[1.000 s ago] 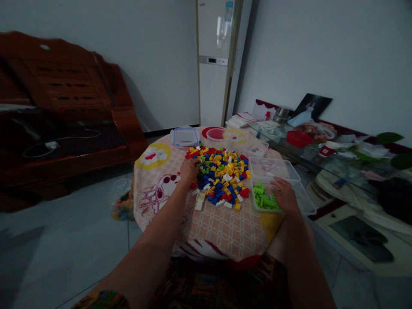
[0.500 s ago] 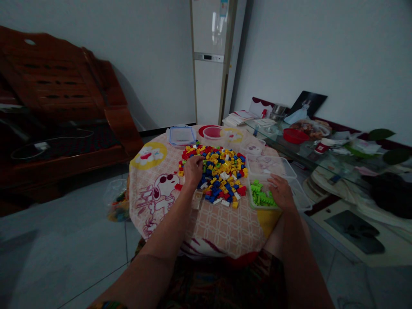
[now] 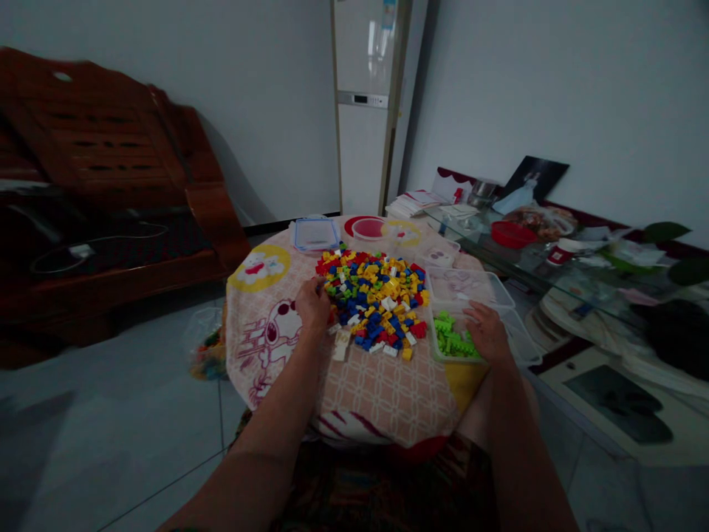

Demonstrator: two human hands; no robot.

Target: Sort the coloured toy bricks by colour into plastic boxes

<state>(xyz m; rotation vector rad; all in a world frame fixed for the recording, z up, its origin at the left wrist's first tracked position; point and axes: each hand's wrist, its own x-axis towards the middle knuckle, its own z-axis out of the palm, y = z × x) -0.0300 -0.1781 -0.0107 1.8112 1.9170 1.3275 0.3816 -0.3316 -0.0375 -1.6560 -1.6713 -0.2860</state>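
Observation:
A heap of small red, blue, yellow, white and green bricks (image 3: pixel 377 299) lies in the middle of a round table under a cartoon-print cloth (image 3: pixel 365 384). My left hand (image 3: pixel 312 305) rests at the heap's left edge with its fingers curled; what they hold is hidden. My right hand (image 3: pixel 486 332) lies on the right rim of a clear box (image 3: pixel 437 347) that holds green bricks (image 3: pixel 453 341), fingers bent over the rim.
Clear boxes and lids (image 3: pixel 315 233) stand along the table's far side. A glass table (image 3: pixel 554 266) crowded with items is on the right, a wooden sofa (image 3: pixel 111 192) on the left, a bag of bricks (image 3: pixel 206 353) on the floor.
My left hand has drawn back from inside the heap to its left edge. My right hand has stayed on the box of green bricks.

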